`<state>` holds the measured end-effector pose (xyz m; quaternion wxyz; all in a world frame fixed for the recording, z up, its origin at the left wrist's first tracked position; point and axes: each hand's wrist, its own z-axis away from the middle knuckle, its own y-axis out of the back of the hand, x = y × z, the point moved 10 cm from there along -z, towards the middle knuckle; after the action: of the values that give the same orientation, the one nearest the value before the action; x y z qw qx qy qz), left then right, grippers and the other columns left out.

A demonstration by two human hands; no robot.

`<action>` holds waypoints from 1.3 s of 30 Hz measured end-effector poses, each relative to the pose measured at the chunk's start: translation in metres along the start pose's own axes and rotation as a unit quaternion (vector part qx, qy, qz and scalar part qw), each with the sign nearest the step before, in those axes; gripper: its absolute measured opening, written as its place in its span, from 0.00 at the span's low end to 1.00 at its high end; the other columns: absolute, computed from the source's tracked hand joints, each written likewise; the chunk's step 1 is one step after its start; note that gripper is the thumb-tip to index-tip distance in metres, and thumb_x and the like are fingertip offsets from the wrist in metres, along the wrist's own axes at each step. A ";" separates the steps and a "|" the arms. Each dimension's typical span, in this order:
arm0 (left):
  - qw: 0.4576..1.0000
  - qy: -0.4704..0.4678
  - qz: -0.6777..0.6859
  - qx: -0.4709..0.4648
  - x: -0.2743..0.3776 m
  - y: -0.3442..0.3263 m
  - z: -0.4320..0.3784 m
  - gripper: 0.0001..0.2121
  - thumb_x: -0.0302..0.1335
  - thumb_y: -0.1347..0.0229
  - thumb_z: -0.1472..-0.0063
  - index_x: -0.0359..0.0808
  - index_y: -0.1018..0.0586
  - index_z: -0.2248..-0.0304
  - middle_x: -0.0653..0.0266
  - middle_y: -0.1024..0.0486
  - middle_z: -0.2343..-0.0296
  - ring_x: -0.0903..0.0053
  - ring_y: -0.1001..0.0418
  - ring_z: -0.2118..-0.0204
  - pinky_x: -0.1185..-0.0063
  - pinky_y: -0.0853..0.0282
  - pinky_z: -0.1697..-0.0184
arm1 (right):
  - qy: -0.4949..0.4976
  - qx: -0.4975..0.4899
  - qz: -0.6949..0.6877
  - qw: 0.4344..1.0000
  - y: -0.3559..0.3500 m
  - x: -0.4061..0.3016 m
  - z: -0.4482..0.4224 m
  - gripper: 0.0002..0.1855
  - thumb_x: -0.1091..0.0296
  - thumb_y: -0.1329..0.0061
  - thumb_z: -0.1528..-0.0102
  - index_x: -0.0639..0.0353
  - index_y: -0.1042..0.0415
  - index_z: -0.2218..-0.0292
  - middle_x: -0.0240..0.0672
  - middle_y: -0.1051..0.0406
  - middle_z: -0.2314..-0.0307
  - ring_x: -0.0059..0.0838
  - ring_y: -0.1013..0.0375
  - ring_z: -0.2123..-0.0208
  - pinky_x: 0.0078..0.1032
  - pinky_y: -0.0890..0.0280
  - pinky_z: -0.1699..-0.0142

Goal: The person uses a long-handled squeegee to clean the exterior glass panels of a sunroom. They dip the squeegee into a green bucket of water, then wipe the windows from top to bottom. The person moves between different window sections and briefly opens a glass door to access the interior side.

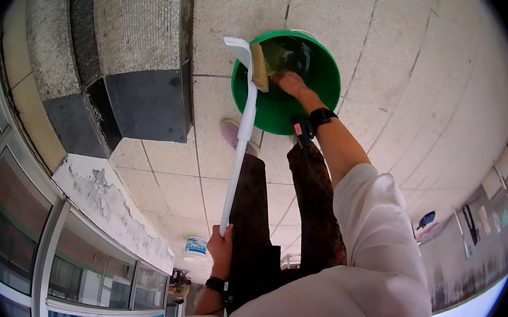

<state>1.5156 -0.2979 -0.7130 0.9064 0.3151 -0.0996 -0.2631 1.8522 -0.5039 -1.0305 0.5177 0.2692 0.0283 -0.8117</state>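
Note:
My left hand (220, 246) grips the lower end of a white long-handled window-cleaning tool (246, 121). At its far end are a white squeegee blade (237, 44) and a tan sponge pad (259, 67) over the rim of a green plastic bucket (333, 79). The bucket holds some cloudy water (297, 56). My right hand (291, 83) is inside the bucket, beside the sponge pad; its fingers touch something yellowish that I cannot make out clearly. Both wrists wear black bands.
Stone steps with dark tile edges (147, 104) rise at the left, beside windows (90, 271) and a peeling white wall (110, 195). My shoe (230, 133) stands close to the bucket on the paved ground (375, 124). A white and blue pail (196, 248) stands farther off.

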 end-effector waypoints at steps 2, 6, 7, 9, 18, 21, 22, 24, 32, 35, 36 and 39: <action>1.000 0.014 -0.003 -0.009 -0.005 0.004 0.002 0.14 0.41 0.48 0.44 0.37 0.31 0.74 0.54 0.29 0.84 0.55 0.30 0.81 0.67 0.37 0.80 | 0.019 0.079 -0.194 0.978 0.018 -0.009 0.043 0.13 0.60 0.54 0.50 0.59 0.28 0.65 0.36 0.31 0.65 0.28 0.32 0.63 0.23 0.38 0.56; 0.999 -0.037 -0.015 0.009 -0.004 0.008 0.002 0.14 0.42 0.50 0.43 0.38 0.32 0.73 0.52 0.29 0.84 0.53 0.30 0.80 0.64 0.37 0.79 | 0.146 0.175 -0.381 0.896 0.070 -0.069 0.150 0.12 0.72 0.47 0.53 0.58 0.32 0.65 0.28 0.32 0.72 0.15 0.34 0.68 0.14 0.38 0.60; 0.999 -0.038 -0.026 0.005 -0.007 0.006 0.000 0.15 0.42 0.51 0.43 0.38 0.32 0.73 0.52 0.29 0.84 0.53 0.30 0.80 0.63 0.37 0.79 | 0.168 0.188 -0.414 0.874 0.079 -0.085 0.170 0.14 0.74 0.47 0.53 0.58 0.33 0.63 0.28 0.33 0.71 0.15 0.34 0.67 0.14 0.38 0.60; 0.998 -0.042 -0.050 -0.003 -0.006 0.008 0.000 0.15 0.42 0.52 0.42 0.38 0.32 0.73 0.52 0.29 0.84 0.53 0.30 0.80 0.63 0.37 0.79 | 0.204 0.201 -0.468 0.836 0.094 -0.110 0.202 0.16 0.77 0.48 0.53 0.58 0.35 0.61 0.27 0.34 0.69 0.15 0.35 0.65 0.15 0.39 0.59; 0.991 -0.057 -0.120 0.008 -0.006 0.004 -0.013 0.16 0.43 0.52 0.42 0.37 0.33 0.74 0.52 0.29 0.85 0.54 0.30 0.81 0.63 0.37 0.80 | 0.254 0.281 -0.529 0.759 0.111 -0.157 0.181 0.17 0.75 0.50 0.51 0.56 0.34 0.58 0.29 0.36 0.64 0.19 0.37 0.60 0.16 0.41 0.55; 0.992 -0.056 -0.115 0.015 -0.012 0.002 -0.016 0.16 0.43 0.51 0.43 0.37 0.33 0.74 0.52 0.29 0.85 0.54 0.30 0.81 0.64 0.37 0.81 | 0.212 0.354 -0.518 0.749 0.081 -0.144 0.144 0.15 0.69 0.50 0.49 0.55 0.34 0.58 0.30 0.36 0.64 0.20 0.39 0.59 0.17 0.42 0.54; 0.992 -0.056 -0.112 0.014 -0.011 0.002 -0.018 0.16 0.43 0.51 0.43 0.37 0.33 0.74 0.52 0.29 0.85 0.54 0.30 0.81 0.64 0.37 0.81 | 0.186 0.402 -0.471 0.763 0.078 -0.138 0.139 0.14 0.67 0.52 0.47 0.56 0.35 0.58 0.31 0.36 0.64 0.22 0.38 0.60 0.18 0.42 0.54; 0.993 -0.052 -0.103 0.010 -0.010 0.000 -0.018 0.15 0.42 0.50 0.43 0.37 0.32 0.74 0.52 0.29 0.85 0.55 0.30 0.81 0.64 0.37 0.81 | 0.139 0.425 -0.558 0.699 0.069 -0.110 0.128 0.14 0.67 0.53 0.47 0.56 0.35 0.58 0.33 0.36 0.64 0.25 0.37 0.60 0.19 0.42 0.54; 0.999 -0.039 0.014 -0.029 0.002 -0.004 -0.003 0.13 0.38 0.48 0.43 0.35 0.30 0.74 0.50 0.29 0.83 0.54 0.30 0.80 0.67 0.38 0.80 | -0.018 0.453 -0.209 0.867 0.009 -0.038 0.122 0.14 0.76 0.58 0.51 0.56 0.35 0.61 0.44 0.37 0.65 0.45 0.34 0.63 0.31 0.37 0.59; 0.999 -0.012 0.012 -0.051 -0.004 -0.001 0.004 0.13 0.36 0.48 0.44 0.34 0.30 0.75 0.50 0.29 0.82 0.54 0.30 0.80 0.68 0.38 0.79 | -0.106 0.366 -0.084 0.921 -0.020 -0.006 0.086 0.14 0.74 0.55 0.53 0.59 0.34 0.62 0.45 0.36 0.64 0.45 0.33 0.63 0.34 0.35 0.59; 0.999 -0.012 0.015 -0.051 -0.001 -0.001 0.003 0.13 0.36 0.48 0.44 0.34 0.31 0.75 0.50 0.30 0.83 0.55 0.31 0.80 0.69 0.38 0.79 | -0.140 0.309 -0.035 0.940 -0.027 0.013 0.073 0.16 0.73 0.53 0.54 0.59 0.34 0.61 0.44 0.36 0.64 0.45 0.33 0.63 0.33 0.35 0.58; 0.999 -0.004 0.014 -0.045 -0.004 0.007 0.010 0.13 0.35 0.47 0.44 0.34 0.31 0.76 0.51 0.31 0.84 0.56 0.32 0.81 0.69 0.39 0.79 | -0.195 0.176 0.135 0.955 -0.033 0.046 0.046 0.19 0.67 0.53 0.53 0.60 0.34 0.58 0.44 0.38 0.60 0.45 0.35 0.59 0.32 0.37 0.53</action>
<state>1.5121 -0.2964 -0.7004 0.9227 0.2718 -0.0958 -0.2562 1.7906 -0.5413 -1.0202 0.5623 0.1943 -0.2533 -0.7629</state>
